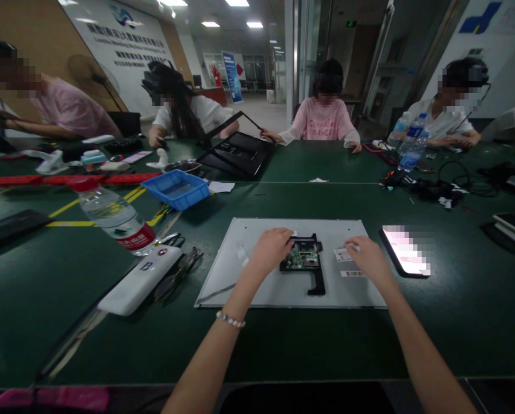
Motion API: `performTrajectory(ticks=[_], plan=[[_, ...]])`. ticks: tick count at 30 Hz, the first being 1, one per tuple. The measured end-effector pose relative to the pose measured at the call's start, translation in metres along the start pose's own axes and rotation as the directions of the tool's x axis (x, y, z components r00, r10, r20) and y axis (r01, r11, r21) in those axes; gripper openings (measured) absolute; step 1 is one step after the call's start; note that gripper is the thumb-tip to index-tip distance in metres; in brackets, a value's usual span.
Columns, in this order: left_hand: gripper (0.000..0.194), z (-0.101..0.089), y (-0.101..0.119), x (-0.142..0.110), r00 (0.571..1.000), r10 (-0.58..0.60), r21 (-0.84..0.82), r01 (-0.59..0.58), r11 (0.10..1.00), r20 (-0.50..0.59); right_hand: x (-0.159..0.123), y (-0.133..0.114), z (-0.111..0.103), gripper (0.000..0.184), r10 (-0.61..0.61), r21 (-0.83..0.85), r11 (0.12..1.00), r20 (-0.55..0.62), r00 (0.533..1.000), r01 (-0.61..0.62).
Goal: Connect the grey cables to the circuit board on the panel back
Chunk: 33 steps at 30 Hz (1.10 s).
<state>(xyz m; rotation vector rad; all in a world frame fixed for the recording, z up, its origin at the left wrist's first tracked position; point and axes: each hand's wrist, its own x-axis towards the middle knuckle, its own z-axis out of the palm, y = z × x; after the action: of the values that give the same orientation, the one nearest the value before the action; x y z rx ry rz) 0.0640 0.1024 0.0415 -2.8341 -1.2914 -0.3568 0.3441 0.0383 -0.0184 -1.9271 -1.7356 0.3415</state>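
A white flat panel (pixel 257 290) lies on the dark green table before me. On its middle sits a green circuit board (pixel 304 257) in a black plastic bracket (pixel 316 282), whose arm extends toward me. My left hand (pixel 271 250) is closed at the bracket's upper left edge, with its fingertips partly hidden. Over the panel's right side hovers my right hand (pixel 367 256), loosely curled with fingers apart and nothing visible in it. Beside its fingertips is a white label (pixel 342 255); a barcode sticker (pixel 353 273) lies below.
A lit phone (pixel 406 251) lies right of the panel. To the left are a white power bank (pixel 140 282), glasses (pixel 177 275), a water bottle (pixel 115 215) and a blue tray (pixel 177 190). Across the table, a person's hand (pixel 271 135) touches a black frame (pixel 242 152).
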Motion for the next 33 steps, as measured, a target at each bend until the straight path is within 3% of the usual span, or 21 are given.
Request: performTrajectory(ticks=[5, 11, 20, 23, 28, 33], plan=[[0.020, 0.020, 0.001, 0.029, 0.999, 0.003, 0.060, -0.007, 0.998, 0.054, 0.001, 0.000, 0.002, 0.024, -0.011, 0.013, 1.000, 0.017, 1.000, 0.010], [0.022, 0.032, -0.008, 0.037, 0.997, -0.012, 0.063, 0.008, 0.998, 0.073, 0.002, 0.000, 0.004, 0.024, -0.006, 0.006, 1.000, 0.023, 1.000, 0.006], [0.026, 0.020, -0.019, 0.063, 0.993, -0.066, 0.078, 0.074, 0.994, -0.094, 0.002, 0.001, 0.004, 0.025, 0.004, 0.016, 1.000, 0.020, 1.000, -0.004], [0.025, 0.024, -0.025, 0.070, 0.989, -0.082, 0.066, 0.091, 0.994, -0.120, 0.001, -0.001, 0.003, 0.026, 0.001, 0.017, 1.000, 0.019, 1.000, -0.002], [0.021, 0.042, -0.036, 0.063, 0.994, -0.087, 0.012, 0.088, 0.996, -0.062, 0.001, -0.004, 0.001, 0.025, 0.001, 0.011, 1.000, 0.025, 1.000, -0.001], [0.031, 0.042, -0.046, 0.041, 0.993, -0.093, -0.091, 0.087, 0.992, -0.069, 0.001, -0.003, 0.000, 0.026, -0.007, 0.019, 1.000, 0.041, 0.999, 0.006]])
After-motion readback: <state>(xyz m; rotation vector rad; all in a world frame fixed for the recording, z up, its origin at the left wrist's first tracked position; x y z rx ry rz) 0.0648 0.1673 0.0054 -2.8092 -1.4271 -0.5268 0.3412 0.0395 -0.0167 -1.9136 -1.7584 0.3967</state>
